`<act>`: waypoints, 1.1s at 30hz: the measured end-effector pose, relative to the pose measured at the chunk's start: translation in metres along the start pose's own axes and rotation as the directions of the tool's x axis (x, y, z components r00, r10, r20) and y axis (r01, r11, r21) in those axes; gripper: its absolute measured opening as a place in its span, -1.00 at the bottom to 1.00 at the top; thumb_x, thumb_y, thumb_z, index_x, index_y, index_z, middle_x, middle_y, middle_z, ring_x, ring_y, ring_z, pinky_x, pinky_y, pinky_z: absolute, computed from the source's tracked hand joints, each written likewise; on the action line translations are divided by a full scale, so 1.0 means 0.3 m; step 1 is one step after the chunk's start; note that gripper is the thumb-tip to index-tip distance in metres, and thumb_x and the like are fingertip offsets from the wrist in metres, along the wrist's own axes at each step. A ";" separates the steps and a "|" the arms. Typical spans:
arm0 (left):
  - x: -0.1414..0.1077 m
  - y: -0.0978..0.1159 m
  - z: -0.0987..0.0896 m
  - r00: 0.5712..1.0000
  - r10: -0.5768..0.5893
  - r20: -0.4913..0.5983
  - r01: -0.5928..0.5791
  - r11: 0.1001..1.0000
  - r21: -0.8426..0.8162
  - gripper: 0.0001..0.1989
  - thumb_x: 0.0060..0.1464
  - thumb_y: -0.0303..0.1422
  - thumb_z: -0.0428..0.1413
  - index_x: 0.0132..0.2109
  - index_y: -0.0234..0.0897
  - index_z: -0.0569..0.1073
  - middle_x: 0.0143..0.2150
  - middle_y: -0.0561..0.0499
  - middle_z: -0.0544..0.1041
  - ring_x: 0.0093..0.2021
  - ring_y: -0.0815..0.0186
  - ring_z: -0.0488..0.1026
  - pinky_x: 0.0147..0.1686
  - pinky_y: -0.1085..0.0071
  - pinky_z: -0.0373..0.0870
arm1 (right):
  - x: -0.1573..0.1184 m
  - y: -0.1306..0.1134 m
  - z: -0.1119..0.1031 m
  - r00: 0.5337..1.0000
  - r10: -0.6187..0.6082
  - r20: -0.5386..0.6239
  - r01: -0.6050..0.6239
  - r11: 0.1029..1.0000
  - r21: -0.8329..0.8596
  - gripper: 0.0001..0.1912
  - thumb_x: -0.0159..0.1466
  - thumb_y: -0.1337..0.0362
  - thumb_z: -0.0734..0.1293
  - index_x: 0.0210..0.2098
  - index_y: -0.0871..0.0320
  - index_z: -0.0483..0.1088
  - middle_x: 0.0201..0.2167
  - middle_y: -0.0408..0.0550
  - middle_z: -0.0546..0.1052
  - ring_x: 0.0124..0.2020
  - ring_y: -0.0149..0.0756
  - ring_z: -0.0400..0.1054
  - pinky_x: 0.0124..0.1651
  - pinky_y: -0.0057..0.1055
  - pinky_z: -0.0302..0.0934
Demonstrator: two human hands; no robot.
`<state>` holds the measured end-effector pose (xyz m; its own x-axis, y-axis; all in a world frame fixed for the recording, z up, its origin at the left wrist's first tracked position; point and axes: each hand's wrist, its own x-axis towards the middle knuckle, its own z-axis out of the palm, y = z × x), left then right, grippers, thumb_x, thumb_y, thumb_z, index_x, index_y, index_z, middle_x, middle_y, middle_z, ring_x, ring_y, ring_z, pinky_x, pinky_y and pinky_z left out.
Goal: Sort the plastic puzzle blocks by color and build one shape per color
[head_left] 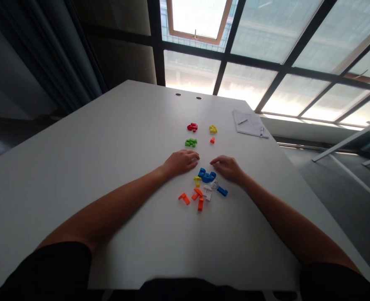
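Observation:
My left hand [180, 163] rests palm-down on the white table [110, 146], its fingertips close to a cluster of blue interlocking plastic puzzle pieces [206, 176]. My right hand [227, 168] lies just right of that cluster, also palm-down and holding nothing. Below the hands are a yellow piece [197, 180], white pieces [208, 193], a blue bar piece [222, 191] and orange pieces [184, 198]. Farther away, a red piece [192, 127], a yellow piece [213, 129], a green piece [191, 142] and a small orange piece [212, 140] lie apart from one another.
A sheet of notepaper [247, 124] with a pen [262, 132] lies at the table's far right. Two cable holes [178, 94] sit near the far edge. Large windows [244, 79] stand beyond the table, and a dark curtain [62, 54] hangs at the left.

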<state>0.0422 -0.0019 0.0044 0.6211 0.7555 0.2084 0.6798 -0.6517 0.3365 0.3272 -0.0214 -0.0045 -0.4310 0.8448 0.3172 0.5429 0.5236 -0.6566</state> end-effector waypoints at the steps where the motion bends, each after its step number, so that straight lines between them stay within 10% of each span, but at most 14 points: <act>1: 0.000 0.000 0.000 1.000 -0.001 -0.001 0.001 1.000 0.001 -0.64 0.38 -0.13 0.00 0.12 -0.10 0.58 0.27 -0.01 0.57 0.24 0.12 0.49 0.20 0.19 0.46 | -0.010 -0.024 -0.003 0.999 -0.043 0.030 0.043 0.999 0.013 -0.77 0.38 0.15 0.38 -0.10 0.03 0.67 -0.11 0.01 0.69 -0.06 -0.10 0.57 0.08 -0.15 0.43; 10: -0.003 -0.008 0.009 1.000 0.003 -0.018 -0.003 1.000 0.002 -0.64 0.39 -0.14 -0.01 0.14 -0.09 0.58 0.28 -0.01 0.57 0.26 0.13 0.47 0.23 0.18 0.44 | 0.013 -0.154 0.030 0.945 -0.250 0.213 0.278 0.954 -0.113 -0.66 0.52 0.09 0.25 -0.08 -0.07 0.70 0.03 0.00 0.67 0.04 -0.09 0.51 0.21 -0.07 0.35; 22: 0.000 -0.007 0.005 1.000 -0.002 0.001 0.002 1.000 0.015 -0.64 0.38 -0.13 -0.01 0.12 -0.09 0.57 0.28 -0.02 0.56 0.24 0.12 0.48 0.19 0.19 0.47 | 0.032 0.215 -0.135 0.972 0.042 -0.233 -0.118 0.938 -0.326 -0.82 0.33 0.17 0.40 -0.21 0.06 0.65 -0.03 0.05 0.69 -0.12 -0.09 0.58 0.06 -0.09 0.48; 33: 0.003 -0.007 0.012 1.000 0.007 -0.011 -0.006 0.999 0.033 -0.65 0.39 -0.14 -0.01 0.11 -0.09 0.57 0.25 -0.03 0.58 0.20 0.10 0.50 0.11 0.20 0.50 | 0.050 0.311 -0.155 0.951 -0.004 -0.309 -0.145 0.877 -0.458 -0.74 0.38 0.28 0.28 -0.17 0.10 0.63 -0.10 0.10 0.66 -0.08 -0.09 0.56 0.15 -0.16 0.42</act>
<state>0.0427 0.0001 0.0006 0.6212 0.7518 0.2211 0.6882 -0.6583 0.3050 0.4050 0.0452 -0.0293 -0.1892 0.8353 0.5162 0.8687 0.3875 -0.3086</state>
